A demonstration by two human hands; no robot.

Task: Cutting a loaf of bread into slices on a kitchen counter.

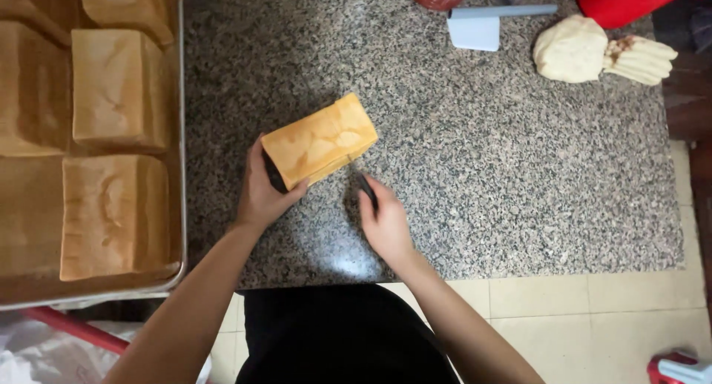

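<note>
A golden rectangular bread loaf in a dark tin (320,141) stands on the speckled granite counter (482,176). My left hand (261,195) grips the near end of the tin. My right hand (384,222) holds a small knife with a dark handle (363,184), its tip touching the loaf's right side near the tin's edge.
A metal tray (180,206) at left carries several baked loaves (115,217). At the far side, another person's floured hand (641,58) rests by a lump of dough (569,49), with a grey scraper (478,24) and red containers nearby. Tiled floor lies below the counter edge.
</note>
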